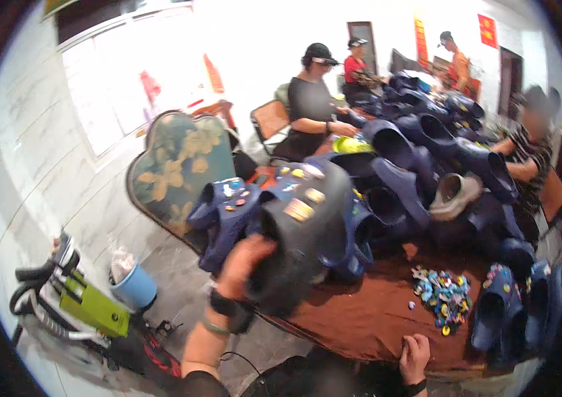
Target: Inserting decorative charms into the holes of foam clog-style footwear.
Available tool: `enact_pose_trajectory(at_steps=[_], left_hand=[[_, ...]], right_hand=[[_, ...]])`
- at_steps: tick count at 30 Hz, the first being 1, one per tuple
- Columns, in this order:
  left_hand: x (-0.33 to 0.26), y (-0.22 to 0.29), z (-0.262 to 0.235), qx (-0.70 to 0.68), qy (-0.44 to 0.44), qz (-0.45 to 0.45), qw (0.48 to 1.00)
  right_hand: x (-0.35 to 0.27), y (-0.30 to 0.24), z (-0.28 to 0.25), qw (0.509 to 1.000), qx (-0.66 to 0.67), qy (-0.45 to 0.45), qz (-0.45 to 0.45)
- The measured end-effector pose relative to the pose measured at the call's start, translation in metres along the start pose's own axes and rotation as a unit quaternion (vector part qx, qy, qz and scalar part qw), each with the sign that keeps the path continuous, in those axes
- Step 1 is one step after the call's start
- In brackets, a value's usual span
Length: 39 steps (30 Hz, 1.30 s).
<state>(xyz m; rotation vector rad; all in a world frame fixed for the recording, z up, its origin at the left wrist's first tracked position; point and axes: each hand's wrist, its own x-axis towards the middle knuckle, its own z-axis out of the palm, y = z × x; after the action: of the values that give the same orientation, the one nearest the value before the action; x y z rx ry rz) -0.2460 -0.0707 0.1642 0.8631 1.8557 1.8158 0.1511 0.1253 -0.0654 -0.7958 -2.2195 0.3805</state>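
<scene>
My left hand is raised and grips a dark clog shoe by its heel end; the shoe carries several small coloured charms on its top. My right hand rests low at the front edge of the brown-covered table, fingers curled, holding nothing that I can see. A small heap of coloured charms lies on the cloth to the right of the held shoe. Decorated dark blue clogs lie just behind my left hand.
A big pile of dark blue clogs covers the table's far side, with a beige clog among them. Other people sit and stand around the table. On the floor at left are a blue bucket, a green scooter and a patterned chair.
</scene>
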Motion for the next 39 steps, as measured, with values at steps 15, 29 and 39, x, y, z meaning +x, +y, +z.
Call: enact_pose_trajectory(at_steps=[15,29,39], left_hand=[[0.168,-0.092,-0.196,0.181,0.010,0.081,0.980],[-0.016,-0.043,0.020,0.370,-0.148,0.325,0.858],[-0.074,-0.203,0.082,0.520,-0.291,0.190,0.780]], right_hand=[[0.011,-0.017,-0.006,1.000,-0.004,-0.001,-0.010],[0.122,0.031,-0.059,0.922,0.310,-0.147,0.179],[0.309,0.056,-0.026,0.842,0.388,-0.011,0.374]])
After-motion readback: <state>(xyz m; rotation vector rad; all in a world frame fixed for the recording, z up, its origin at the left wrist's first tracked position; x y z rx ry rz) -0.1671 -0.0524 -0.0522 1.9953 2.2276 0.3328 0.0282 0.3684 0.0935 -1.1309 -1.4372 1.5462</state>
